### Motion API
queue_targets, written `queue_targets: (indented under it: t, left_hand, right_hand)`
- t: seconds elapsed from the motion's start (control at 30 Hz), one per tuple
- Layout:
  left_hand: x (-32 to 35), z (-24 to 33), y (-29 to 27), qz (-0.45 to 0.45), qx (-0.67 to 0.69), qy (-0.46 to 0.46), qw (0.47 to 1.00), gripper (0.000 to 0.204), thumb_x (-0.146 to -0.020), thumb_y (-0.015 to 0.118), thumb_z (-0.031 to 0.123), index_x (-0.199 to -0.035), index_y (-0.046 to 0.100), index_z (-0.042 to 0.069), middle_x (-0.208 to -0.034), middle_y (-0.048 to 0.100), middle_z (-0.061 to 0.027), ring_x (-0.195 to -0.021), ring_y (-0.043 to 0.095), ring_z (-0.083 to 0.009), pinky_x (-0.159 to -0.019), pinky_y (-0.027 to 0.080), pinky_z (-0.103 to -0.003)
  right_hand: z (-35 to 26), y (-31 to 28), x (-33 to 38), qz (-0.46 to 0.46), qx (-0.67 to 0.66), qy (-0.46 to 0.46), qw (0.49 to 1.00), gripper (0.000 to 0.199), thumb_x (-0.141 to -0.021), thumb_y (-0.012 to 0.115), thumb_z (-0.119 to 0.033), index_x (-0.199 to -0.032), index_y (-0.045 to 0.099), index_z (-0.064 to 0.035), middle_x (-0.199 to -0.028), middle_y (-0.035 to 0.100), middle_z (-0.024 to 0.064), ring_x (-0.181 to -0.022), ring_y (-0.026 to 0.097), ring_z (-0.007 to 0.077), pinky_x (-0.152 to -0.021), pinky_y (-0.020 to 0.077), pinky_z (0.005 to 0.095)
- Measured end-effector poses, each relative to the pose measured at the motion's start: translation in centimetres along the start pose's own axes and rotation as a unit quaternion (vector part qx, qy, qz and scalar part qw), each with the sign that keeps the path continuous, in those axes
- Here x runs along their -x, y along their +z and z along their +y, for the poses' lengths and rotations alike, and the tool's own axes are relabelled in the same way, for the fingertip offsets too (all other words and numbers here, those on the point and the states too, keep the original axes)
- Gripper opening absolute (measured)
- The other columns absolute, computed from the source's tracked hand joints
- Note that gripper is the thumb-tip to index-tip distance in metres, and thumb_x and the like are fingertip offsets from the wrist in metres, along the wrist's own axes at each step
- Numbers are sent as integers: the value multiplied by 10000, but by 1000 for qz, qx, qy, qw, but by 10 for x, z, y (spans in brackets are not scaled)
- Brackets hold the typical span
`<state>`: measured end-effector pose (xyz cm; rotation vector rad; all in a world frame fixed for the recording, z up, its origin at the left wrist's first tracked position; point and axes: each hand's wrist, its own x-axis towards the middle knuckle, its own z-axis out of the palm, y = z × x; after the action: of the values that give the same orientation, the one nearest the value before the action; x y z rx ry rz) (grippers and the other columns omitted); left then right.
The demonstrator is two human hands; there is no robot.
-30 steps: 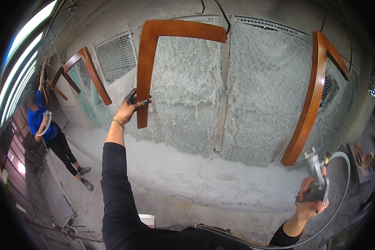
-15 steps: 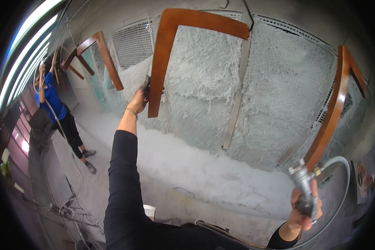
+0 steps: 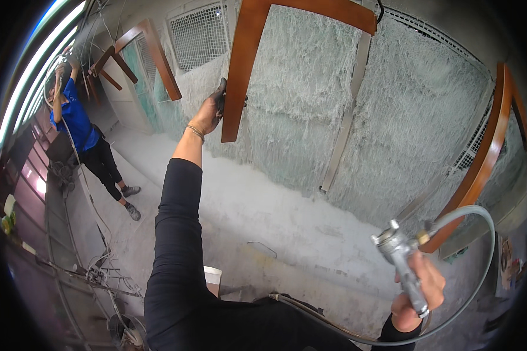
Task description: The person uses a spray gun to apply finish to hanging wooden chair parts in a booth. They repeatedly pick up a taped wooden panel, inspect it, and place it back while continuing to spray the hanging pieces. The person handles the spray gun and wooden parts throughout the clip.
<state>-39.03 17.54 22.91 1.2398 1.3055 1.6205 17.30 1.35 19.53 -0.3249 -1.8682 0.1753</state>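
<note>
A brown, L-shaped wooden frame piece [image 3: 243, 64] hangs in front of me, its top cut off by the upper edge of the picture. My left hand [image 3: 212, 108], fingertips dark, is closed around the lower part of its long leg. Some of the fingers are hidden behind the wood. Low on the right, my right hand [image 3: 420, 286] is wrapped round the handle of a metal spray gun [image 3: 399, 248]. A grey hose [image 3: 487, 251] loops out from the gun and back toward my body. The gun's head points up and to the left, apart from the wood.
Another brown wooden frame [image 3: 480, 164] hangs at the right, behind the hose. More wooden frames [image 3: 158, 58] hang at the far left, near a co-worker in a blue shirt [image 3: 76, 120] with raised arms. A fibrous, whitish filter wall [image 3: 298, 99] stands behind. Tangled lines [image 3: 108, 275] lie at lower left.
The spray gun and my right hand have moved left, and the gun tilts further left. The held frame and my left hand now appear higher and slightly right; the view has shifted too.
</note>
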Motion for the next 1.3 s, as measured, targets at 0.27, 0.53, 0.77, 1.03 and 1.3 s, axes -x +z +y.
queue_targets:
  t: [0.27, 0.53, 0.77, 1.03, 1.3]
  left_hand:
    - [-7, -3, -1, -8, 5, 12, 1000, 541, -1086, 397, 547, -1185, 707, 116, -804, 722, 33, -514, 374, -24, -571, 335, -190]
    - [3, 3, 6, 18, -4, 2, 1000, 547, -1076, 429, 562, -1101, 730, 106, -723, 688, 46, -486, 329, -12, -514, 300, -202]
    - [-4, -1, -8, -8, 40, -18, 999, 490, -1062, 497, 541, -1092, 731, 111, -659, 611, 74, -519, 348, -32, -551, 317, -212]
    - [4, 7, 2, -6, 65, -22, 998, 528, -1071, 502, 470, -1408, 577, 71, -1061, 692, -13, -654, 502, -27, -686, 429, -167]
    - [77, 36, 11, -148, -6, -11, 989, 663, -1011, 651, 170, -1585, 346, 42, -1320, 660, -108, -965, 664, -112, -750, 582, -294]
  right_hand:
    - [-3, 15, -4, 0, -17, 11, 1000, 1039, -848, 536, -834, -1269, 638, 111, -692, 597, 121, -572, 572, 203, -532, 443, 315]
    - [-8, 34, -7, -143, -4, 58, 988, 1011, -783, 634, -801, -1232, 679, 104, -714, 632, 126, -589, 609, 196, -542, 469, 294]
    - [-6, 45, -9, -263, 0, 97, 960, 872, -648, 835, -617, -1253, 715, 0, -697, 657, 44, -579, 645, 159, -502, 511, 288]
    - [4, -19, -6, 44, -25, 50, 997, 1155, -795, 514, -868, -1361, 559, 139, -654, 576, 75, -545, 532, 149, -472, 389, 292]
    - [5, -55, 0, 145, -3, 93, 985, 1213, -822, 379, -923, -1494, 442, 86, -689, 517, 51, -546, 403, 98, -464, 253, 244]
